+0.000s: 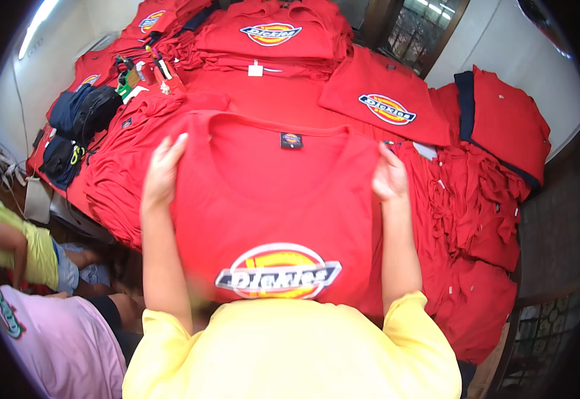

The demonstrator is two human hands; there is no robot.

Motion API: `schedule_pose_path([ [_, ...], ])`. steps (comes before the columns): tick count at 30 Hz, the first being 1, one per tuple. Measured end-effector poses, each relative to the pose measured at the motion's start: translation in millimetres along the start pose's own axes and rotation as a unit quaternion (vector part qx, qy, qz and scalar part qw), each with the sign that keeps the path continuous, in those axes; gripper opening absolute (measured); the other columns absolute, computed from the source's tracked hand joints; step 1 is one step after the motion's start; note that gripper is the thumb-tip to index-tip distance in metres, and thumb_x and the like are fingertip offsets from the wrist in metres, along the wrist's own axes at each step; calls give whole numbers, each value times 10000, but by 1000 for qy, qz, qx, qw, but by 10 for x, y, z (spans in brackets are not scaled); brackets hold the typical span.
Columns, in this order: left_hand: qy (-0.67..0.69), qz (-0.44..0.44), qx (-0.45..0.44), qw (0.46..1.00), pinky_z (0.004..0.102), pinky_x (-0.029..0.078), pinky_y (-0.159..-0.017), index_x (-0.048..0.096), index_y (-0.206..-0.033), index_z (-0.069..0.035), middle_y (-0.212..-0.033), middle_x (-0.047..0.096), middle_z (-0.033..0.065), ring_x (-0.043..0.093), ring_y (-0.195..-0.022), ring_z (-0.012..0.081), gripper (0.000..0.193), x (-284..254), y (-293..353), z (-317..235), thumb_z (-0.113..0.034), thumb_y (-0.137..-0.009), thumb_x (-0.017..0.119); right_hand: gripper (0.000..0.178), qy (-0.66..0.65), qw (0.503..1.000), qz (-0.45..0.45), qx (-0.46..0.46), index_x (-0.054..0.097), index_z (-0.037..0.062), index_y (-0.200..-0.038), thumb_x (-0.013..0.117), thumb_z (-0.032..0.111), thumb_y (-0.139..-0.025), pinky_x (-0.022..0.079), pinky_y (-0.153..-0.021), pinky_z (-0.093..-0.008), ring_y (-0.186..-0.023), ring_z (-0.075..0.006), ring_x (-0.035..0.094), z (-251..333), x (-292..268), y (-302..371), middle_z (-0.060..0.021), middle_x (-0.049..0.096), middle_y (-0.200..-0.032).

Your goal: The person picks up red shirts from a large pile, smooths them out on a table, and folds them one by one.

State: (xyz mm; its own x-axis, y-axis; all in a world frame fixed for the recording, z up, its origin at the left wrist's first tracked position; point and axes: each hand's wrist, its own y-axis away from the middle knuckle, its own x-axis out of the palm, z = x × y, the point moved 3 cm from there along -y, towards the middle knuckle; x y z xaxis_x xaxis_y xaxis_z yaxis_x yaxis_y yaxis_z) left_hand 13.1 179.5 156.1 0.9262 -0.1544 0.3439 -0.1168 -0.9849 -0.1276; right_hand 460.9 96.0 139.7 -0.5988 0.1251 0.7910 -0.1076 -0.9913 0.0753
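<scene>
A folded red T-shirt (pixel 270 193) is stretched out in front of my chest. It has a wide round neckline, a small dark neck label (pixel 291 140) and an oval yellow-and-red printed emblem (pixel 278 271) low on its front. My left hand (pixel 163 166) grips its left side near the shoulder, fingers pointing up. On the opposite side, at about the same height, my right hand (pixel 389 176) is closed on the other edge. Part of the fingers of both hands is hidden by the cloth.
Red shirts cover the large table: a neat folded stack (pixel 273 50) at the back, a folded shirt (pixel 386 100) right of it, and a loose heap (pixel 476 199) along the right. Dark caps or bags (pixel 87 113) lie left. Two people, in yellow (pixel 27 246) and pink (pixel 64 339), are at lower left.
</scene>
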Motion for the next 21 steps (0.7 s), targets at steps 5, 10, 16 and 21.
schedule_pose_path([
  [5, 10, 75, -169, 983, 315, 488, -943, 518, -1279, -23, -1199, 629, 86, 615, -1065, 178, 374, 85, -841, 1122, -196, -952, 579, 282, 9, 991, -15, 131, 613, 27, -1086, 534, 232, -908, 520, -856, -353, -958, -251, 653, -508, -852, -699, -83, 680, -1026],
  [10, -65, 112, -277, 952, 304, 504, -905, 585, -1173, -10, -1172, 641, 99, 629, -1012, 158, 343, -238, -1082, 1491, -275, -956, 582, 348, 6, 989, -25, 148, 581, -25, -1120, 509, 270, -950, 486, -897, -372, -1011, -262, 624, -563, -1239, -768, -137, 649, -1092],
  [16, -610, 27, -12, 791, 379, 494, -897, 626, -1107, 25, -1078, 650, 150, 626, -997, 285, 385, 44, -1060, 773, -294, -892, 642, 373, 445, 867, -225, -1, 598, -23, -1140, 527, 300, -967, 507, -836, -371, -980, -286, 629, 7, -865, -279, -133, 652, -1105],
  [21, -627, 218, 85, 743, 410, 470, -873, 590, -1128, 9, -1037, 633, 183, 590, -985, 346, 341, 206, -1448, 1275, -225, -884, 636, 385, 816, 512, -125, -238, 589, -12, -1178, 536, 293, -949, 476, -863, -441, -1006, -373, 579, -431, -445, -685, -195, 601, -1147],
])
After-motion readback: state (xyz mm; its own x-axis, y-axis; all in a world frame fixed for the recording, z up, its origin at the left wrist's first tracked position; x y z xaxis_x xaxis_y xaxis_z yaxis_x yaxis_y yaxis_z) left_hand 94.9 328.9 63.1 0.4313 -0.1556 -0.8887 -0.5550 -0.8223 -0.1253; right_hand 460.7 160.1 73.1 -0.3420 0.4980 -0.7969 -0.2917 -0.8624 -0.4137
